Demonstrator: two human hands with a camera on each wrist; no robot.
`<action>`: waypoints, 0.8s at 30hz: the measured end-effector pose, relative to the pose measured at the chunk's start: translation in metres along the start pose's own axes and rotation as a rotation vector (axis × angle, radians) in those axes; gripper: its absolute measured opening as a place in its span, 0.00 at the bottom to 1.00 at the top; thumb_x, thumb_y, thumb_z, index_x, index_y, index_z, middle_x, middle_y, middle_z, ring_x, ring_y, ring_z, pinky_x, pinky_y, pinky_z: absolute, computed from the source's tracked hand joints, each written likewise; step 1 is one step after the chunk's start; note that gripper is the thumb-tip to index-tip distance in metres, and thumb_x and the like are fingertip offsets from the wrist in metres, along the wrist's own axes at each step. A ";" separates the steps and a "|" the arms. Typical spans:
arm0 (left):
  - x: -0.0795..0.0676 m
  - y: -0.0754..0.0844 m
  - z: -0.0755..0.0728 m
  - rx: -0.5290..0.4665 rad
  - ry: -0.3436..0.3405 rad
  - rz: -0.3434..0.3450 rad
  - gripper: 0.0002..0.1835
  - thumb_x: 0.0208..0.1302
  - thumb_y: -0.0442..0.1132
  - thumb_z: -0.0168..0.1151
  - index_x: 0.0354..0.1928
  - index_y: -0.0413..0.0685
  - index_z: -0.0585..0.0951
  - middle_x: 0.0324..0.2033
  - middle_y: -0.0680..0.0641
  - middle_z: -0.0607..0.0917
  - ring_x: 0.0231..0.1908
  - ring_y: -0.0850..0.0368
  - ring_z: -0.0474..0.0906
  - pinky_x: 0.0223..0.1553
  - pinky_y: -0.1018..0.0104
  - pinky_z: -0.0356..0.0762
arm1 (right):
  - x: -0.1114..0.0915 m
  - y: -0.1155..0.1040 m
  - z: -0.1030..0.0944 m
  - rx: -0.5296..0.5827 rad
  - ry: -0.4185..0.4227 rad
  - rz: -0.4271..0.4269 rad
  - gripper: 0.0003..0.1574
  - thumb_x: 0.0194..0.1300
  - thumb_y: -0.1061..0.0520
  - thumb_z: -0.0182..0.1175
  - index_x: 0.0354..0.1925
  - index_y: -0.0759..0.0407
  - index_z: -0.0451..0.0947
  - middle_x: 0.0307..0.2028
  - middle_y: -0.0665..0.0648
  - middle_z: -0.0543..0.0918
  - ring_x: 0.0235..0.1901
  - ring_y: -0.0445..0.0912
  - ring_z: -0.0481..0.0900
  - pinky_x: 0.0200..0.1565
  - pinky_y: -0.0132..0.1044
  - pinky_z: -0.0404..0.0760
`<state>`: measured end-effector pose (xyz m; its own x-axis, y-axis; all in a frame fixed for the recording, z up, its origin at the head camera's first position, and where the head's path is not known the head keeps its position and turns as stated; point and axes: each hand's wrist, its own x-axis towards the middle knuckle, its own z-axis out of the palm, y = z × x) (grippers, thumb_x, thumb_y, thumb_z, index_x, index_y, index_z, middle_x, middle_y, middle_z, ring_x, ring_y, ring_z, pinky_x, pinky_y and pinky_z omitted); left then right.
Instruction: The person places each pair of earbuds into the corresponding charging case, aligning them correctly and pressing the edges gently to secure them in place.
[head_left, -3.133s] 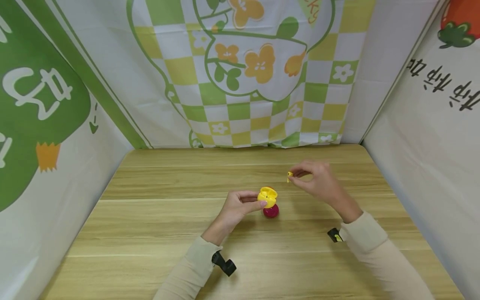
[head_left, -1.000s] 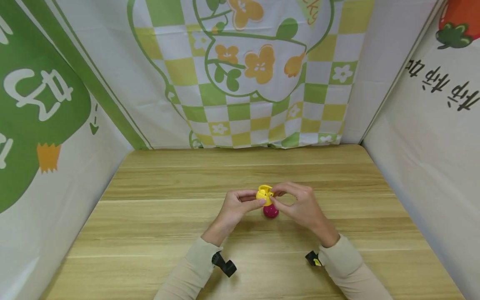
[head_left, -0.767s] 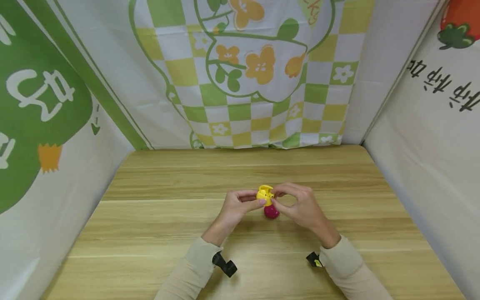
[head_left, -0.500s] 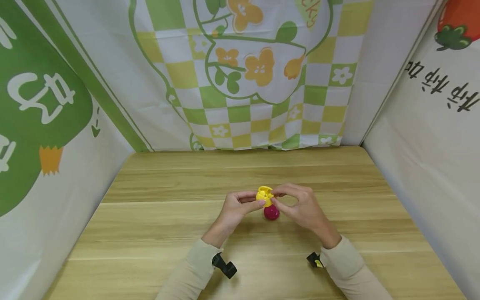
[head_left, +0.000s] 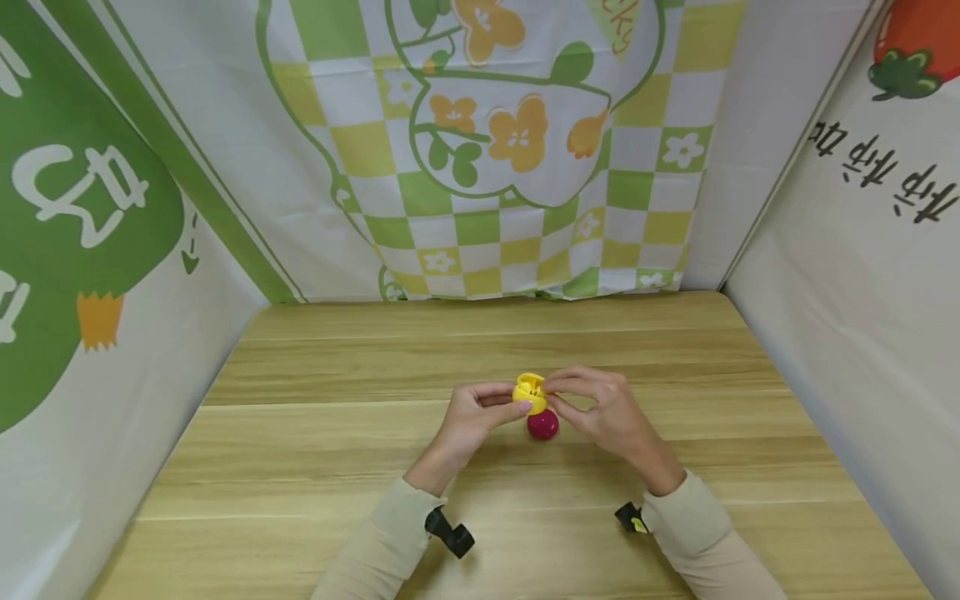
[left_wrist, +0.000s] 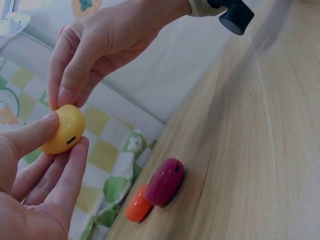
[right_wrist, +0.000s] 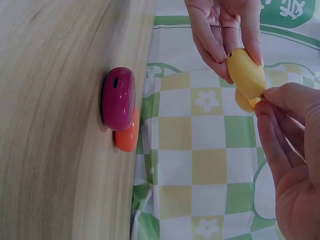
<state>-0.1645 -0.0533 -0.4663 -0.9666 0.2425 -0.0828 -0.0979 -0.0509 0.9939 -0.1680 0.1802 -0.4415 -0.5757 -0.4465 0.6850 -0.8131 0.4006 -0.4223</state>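
Observation:
My left hand (head_left: 476, 412) holds a yellow earbud case (head_left: 529, 403) between thumb and fingers, raised above the table. The case's lid (head_left: 530, 379) stands open. My right hand (head_left: 603, 408) meets the case's right side and pinches a small yellow earbud at its open mouth; the fingertips hide most of the earbud. In the left wrist view, the rounded yellow case (left_wrist: 67, 127) shows a dark slot, with the right fingertips right at its upper end. From the right wrist, the thumb and forefinger (right_wrist: 263, 107) close together at the edge of the case (right_wrist: 246, 72).
A glossy magenta case (head_left: 543, 425) lies on the wooden table (head_left: 337, 467) just below the hands. Behind it, in the wrist views, is an orange case (left_wrist: 138, 204). Fabric walls, with a checkered one (head_left: 480, 225) at the back, enclose the table.
My right hand has brought the earbud from the upper right down to the open yellow case. The left hand has stayed nearly still. Over the last half second, the right fingertips shifted only slightly.

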 end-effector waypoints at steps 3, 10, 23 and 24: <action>0.000 0.000 0.000 0.005 0.002 -0.003 0.20 0.63 0.37 0.78 0.55 0.38 0.88 0.47 0.42 0.92 0.44 0.60 0.89 0.50 0.66 0.89 | 0.000 0.001 0.000 0.009 -0.005 0.001 0.13 0.58 0.69 0.77 0.42 0.59 0.92 0.43 0.54 0.93 0.43 0.48 0.92 0.53 0.25 0.85; -0.001 0.001 0.001 0.008 0.004 -0.006 0.21 0.63 0.39 0.78 0.55 0.39 0.88 0.48 0.41 0.93 0.44 0.59 0.90 0.51 0.65 0.89 | 0.001 0.005 -0.006 0.138 0.042 0.203 0.09 0.65 0.65 0.74 0.43 0.57 0.91 0.43 0.55 0.93 0.42 0.44 0.90 0.48 0.32 0.89; 0.000 0.003 0.007 0.023 -0.004 0.000 0.21 0.63 0.39 0.78 0.55 0.39 0.88 0.49 0.41 0.92 0.45 0.58 0.89 0.51 0.65 0.89 | 0.006 0.016 -0.013 0.478 -0.158 0.661 0.19 0.78 0.51 0.63 0.53 0.66 0.87 0.44 0.63 0.91 0.43 0.54 0.91 0.49 0.42 0.91; 0.000 0.003 0.008 0.024 -0.005 0.002 0.21 0.63 0.40 0.78 0.55 0.39 0.88 0.49 0.41 0.92 0.46 0.58 0.89 0.51 0.65 0.89 | 0.007 0.016 -0.012 0.484 -0.166 0.659 0.19 0.79 0.51 0.62 0.53 0.66 0.86 0.44 0.63 0.91 0.43 0.52 0.91 0.49 0.40 0.91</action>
<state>-0.1633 -0.0459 -0.4631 -0.9657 0.2470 -0.0808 -0.0903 -0.0277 0.9955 -0.1839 0.1933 -0.4362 -0.9210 -0.3681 0.1274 -0.2301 0.2504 -0.9404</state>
